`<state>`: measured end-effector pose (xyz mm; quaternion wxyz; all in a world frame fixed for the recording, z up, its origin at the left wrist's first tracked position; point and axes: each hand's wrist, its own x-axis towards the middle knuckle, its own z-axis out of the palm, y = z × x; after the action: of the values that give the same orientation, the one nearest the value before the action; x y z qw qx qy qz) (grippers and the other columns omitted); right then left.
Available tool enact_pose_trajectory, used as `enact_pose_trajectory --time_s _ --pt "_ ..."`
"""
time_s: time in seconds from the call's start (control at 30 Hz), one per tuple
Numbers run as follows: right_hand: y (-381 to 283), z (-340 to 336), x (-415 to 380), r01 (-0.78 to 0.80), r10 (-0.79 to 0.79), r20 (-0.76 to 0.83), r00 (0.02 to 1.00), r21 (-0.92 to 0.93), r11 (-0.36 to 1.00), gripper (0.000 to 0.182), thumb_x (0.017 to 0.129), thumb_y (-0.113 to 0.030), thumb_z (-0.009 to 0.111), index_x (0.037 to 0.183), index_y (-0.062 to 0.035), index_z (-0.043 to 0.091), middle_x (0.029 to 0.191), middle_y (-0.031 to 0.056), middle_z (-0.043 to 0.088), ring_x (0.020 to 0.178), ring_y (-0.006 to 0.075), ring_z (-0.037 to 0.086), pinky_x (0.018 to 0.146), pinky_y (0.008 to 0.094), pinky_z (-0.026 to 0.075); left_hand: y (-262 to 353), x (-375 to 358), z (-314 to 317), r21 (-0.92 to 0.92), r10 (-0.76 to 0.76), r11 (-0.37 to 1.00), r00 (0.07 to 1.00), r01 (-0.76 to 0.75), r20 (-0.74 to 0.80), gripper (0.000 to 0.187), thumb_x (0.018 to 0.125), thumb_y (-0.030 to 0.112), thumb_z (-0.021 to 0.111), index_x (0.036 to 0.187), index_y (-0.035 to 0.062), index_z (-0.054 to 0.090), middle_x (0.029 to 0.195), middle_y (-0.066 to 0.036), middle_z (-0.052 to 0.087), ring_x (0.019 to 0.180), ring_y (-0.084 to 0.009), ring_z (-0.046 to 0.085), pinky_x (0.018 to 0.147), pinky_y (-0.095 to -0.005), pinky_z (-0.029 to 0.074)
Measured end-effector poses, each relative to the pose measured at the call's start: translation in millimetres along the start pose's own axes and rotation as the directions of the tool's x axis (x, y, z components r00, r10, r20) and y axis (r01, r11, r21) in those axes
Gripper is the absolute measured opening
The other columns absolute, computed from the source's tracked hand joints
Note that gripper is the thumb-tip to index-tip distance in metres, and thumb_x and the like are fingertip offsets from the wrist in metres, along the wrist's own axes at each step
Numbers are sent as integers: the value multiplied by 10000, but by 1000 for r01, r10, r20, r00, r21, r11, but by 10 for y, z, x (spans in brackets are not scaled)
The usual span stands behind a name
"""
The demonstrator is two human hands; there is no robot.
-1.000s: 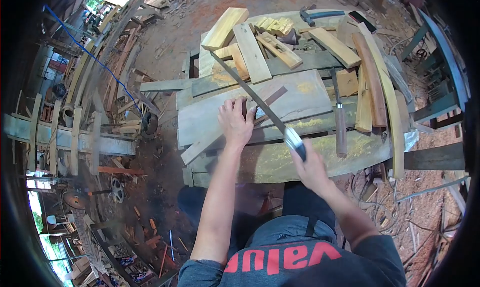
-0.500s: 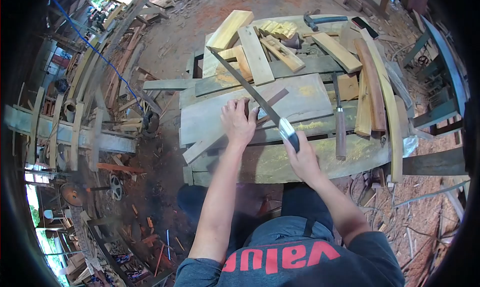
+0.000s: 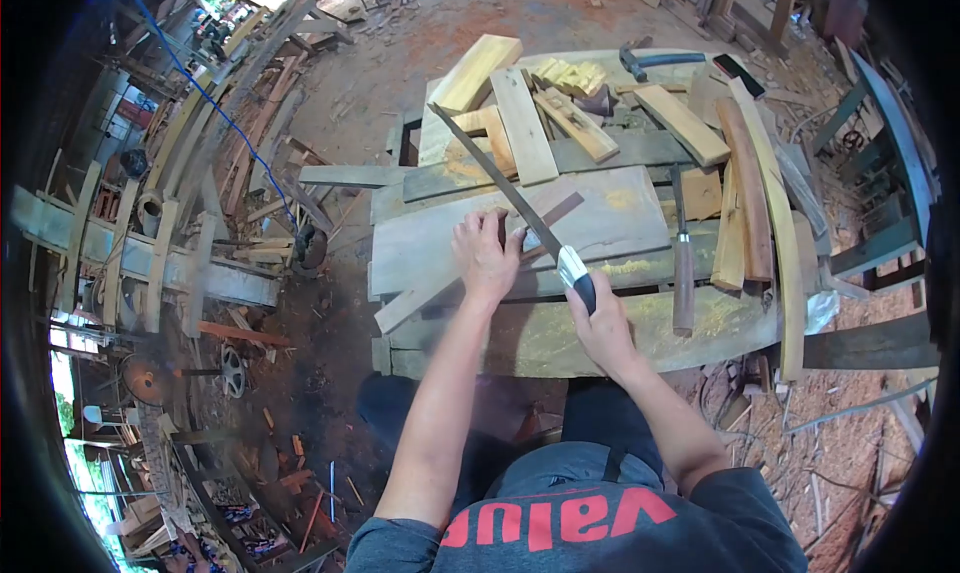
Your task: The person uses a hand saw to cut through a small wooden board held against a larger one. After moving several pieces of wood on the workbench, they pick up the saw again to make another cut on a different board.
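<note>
My right hand [image 3: 602,323] is closed around the dark handle of a hand saw [image 3: 520,201], whose long narrow blade points up and to the left. Beside the blade, my left hand [image 3: 488,255] grips a thin wooden strip [image 3: 415,301] that lies at a slant over a wide grey board [image 3: 625,208]. The saw blade crosses over this strip just right of my left fingers. Whether its teeth touch the wood is hard to tell.
A chisel [image 3: 683,273] lies right of the saw, near long curved wood pieces [image 3: 783,263]. Short blocks [image 3: 525,128] and a hammer [image 3: 660,60] rest farther back, with a phone [image 3: 738,75] beside them. Timber racks [image 3: 150,263] stand at the left.
The whole view has shifted slightly, so the bench appears a little lower and farther right. Both hands keep their grips, and the saw sits almost the same against the strip.
</note>
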<state>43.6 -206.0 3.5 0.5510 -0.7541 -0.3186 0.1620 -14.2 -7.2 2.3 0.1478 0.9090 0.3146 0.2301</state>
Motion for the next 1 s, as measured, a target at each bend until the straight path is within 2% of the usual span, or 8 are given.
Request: enact_pose_trajectory --time_s 0.2,0.27,0.47,0.6,0.67,0.8,0.87,1.0 --pt "77 -482 -860 -65 65 -1 998 -58 996 192 938 -134 627 1002 -30 479 716 239 579 703 472 611 599 495 459 16 4 29 0 -21 1000 1000 21 -19 357 824 262 730 1141 131 630 1083 -91 534 1027 -309 485 871 -447 382" --pt "90 -628 -1053 -289 284 82 955 45 956 188 919 -104 643 1013 -26 500 719 240 586 716 451 625 618 482 468 5 2 38 6 -20 1000 999 20 -29 358 826 262 729 1144 133 628 1080 -91 534 1023 -309 486 868 -448 382" --pt "-7 -232 -90 -168 168 73 983 -13 986 249 964 -240 592 1030 -13 512 732 248 594 712 476 595 627 487 448 12 -9 60 -1 -8 1000 997 8 -82 365 824 270 731 1145 133 626 1076 -95 532 1014 -312 490 864 -450 384" --pt "77 -326 -608 -102 101 -16 995 -134 986 249 932 -207 642 1012 -8 517 751 254 603 701 475 599 618 481 459 17 -11 63 0 -21 1000 996 21 -82 366 818 280 733 1135 131 626 1070 -97 528 1011 -315 490 861 -455 382" --pt "189 -519 -959 -329 330 -3 944 28 944 242 917 -195 662 994 -10 526 762 256 610 716 478 605 620 486 465 38 -20 60 -4 -48 999 996 48 -80 369 815 279 734 1137 134 627 1065 -97 525 1013 -316 489 859 -457 381" --pt "66 -541 -824 -299 298 25 954 9 954 221 928 -194 647 981 -13 531 770 259 614 730 484 609 625 492 467 64 -34 13 -5 -37 999 998 36 -56 383 811 276 728 1136 105 618 1098 -120 522 1042 -321 483 885 -463 374" --pt "-36 -287 -358 -28 28 -3 1000 -191 981 226 941 -204 637 985 -13 526 775 262 616 744 486 612 631 493 470 55 -18 18 -17 -40 999 998 40 -44 385 814 281 724 1139 102 618 1101 -119 522 1047 -318 480 886 -462 375" --pt "-44 -167 -209 -28 24 -33 999 -114 993 245 942 -216 648 983 -15 513 758 256 613 725 478 618 618 497 471 69 3 47 28 -78 996 994 81 -81 393 816 281 723 1150 103 621 1104 -117 522 1054 -315 478 891 -459 374"
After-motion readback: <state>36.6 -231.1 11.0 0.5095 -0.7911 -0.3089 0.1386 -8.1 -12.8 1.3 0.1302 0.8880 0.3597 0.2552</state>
